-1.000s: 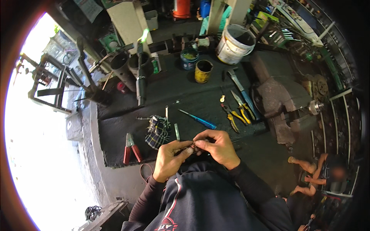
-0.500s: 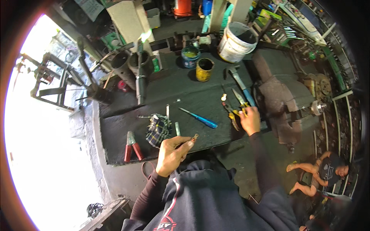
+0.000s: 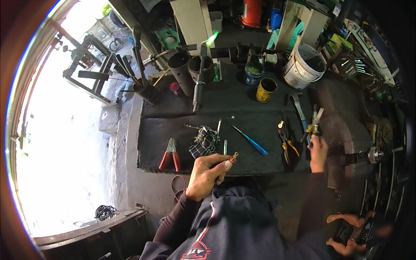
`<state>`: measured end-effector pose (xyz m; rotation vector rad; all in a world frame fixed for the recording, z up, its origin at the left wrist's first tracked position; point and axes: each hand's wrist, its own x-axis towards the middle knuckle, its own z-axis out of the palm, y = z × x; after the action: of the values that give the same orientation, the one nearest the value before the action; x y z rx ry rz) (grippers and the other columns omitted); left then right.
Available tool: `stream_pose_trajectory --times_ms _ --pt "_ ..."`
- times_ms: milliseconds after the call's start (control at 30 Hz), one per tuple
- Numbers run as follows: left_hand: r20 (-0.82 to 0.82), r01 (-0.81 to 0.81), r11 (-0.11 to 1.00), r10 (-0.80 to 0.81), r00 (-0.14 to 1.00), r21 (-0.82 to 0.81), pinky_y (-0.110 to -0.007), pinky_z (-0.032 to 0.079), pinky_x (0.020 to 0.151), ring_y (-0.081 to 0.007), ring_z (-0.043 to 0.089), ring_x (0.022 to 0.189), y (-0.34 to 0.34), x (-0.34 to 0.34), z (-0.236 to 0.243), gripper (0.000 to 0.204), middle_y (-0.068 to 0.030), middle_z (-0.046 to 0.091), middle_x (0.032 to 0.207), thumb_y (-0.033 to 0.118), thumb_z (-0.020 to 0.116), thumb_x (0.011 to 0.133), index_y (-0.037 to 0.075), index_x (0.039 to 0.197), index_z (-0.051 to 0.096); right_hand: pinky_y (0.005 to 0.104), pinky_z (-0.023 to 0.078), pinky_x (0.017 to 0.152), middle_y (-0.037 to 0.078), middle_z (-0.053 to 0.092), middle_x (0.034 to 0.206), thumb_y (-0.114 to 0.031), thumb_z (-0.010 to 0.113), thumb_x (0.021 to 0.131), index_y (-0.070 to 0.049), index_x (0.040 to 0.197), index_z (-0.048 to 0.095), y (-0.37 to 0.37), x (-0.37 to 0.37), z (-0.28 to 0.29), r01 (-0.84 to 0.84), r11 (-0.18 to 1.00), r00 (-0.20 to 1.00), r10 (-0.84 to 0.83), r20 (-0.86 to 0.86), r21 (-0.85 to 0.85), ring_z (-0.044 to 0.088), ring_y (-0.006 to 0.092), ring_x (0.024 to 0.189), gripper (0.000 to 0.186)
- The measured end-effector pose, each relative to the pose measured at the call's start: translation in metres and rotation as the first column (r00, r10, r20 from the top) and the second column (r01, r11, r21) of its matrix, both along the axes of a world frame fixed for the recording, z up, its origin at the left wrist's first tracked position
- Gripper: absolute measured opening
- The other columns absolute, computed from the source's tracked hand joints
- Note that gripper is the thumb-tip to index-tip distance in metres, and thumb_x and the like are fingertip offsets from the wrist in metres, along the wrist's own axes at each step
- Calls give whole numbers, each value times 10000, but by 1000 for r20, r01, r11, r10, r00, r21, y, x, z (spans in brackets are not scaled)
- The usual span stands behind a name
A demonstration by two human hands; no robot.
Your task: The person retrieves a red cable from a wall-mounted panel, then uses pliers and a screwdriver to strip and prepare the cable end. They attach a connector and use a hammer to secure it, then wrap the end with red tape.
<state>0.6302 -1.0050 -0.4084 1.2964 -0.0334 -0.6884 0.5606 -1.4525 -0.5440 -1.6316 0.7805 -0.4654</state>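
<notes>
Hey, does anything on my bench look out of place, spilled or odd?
Nothing looks clearly spilled or broken. The plaid cloth lies crumpled beside the red-handled tool, a bit untidy. At the back right, the white bucket is smeared with stains; its slanted look may just be the lens.

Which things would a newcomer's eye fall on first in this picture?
Probably the white bucket, pale at the dark bench's back right. Next, the blue screwdriver lying mid-bench. Then, along the front, the left hand pinching a small metal piece, and the right hand, farther right, holding yellow-handled pliers.
</notes>
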Motion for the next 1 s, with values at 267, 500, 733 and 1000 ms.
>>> stream_pose_trajectory --times_ms 267,500,733,1000 --pt "-35 -14 999 13 999 -35 -224 420 555 -48 503 625 0 0 1 274 21 582 781 173 709 1055 -73 1174 733 531 298 1280 265 427 1647 -231 698 904 11 1182 663 90 -20 73 -666 636 611 163 775 391 383 387 1553 371" --pt "-25 4 999 -5 1000 -36 -218 413 553 -42 506 628 0 7 -2 267 27 588 780 175 700 1060 -63 1177 734 418 602 690 132 678 1137 -190 604 987 2 1165 609 191 -19 75 -469 363 883 165 440 805 688 268 907 262" --pt "136 -36 991 18 990 131 -239 425 562 -56 534 628 8 6 4 251 -10 645 794 170 742 1020 -47 1144 771 342 519 744 104 662 960 -243 756 992 9 1085 651 219 -51 104 -636 764 770 617 -163 -110 630 224 787 288" --pt "404 -102 955 -21 915 280 -308 457 620 -124 611 686 7 4 -2 247 -80 673 810 155 771 958 -27 1124 794 459 533 962 224 667 1257 -324 728 1013 50 1155 637 223 -44 122 -707 592 700 664 -263 -386 671 416 1124 410"
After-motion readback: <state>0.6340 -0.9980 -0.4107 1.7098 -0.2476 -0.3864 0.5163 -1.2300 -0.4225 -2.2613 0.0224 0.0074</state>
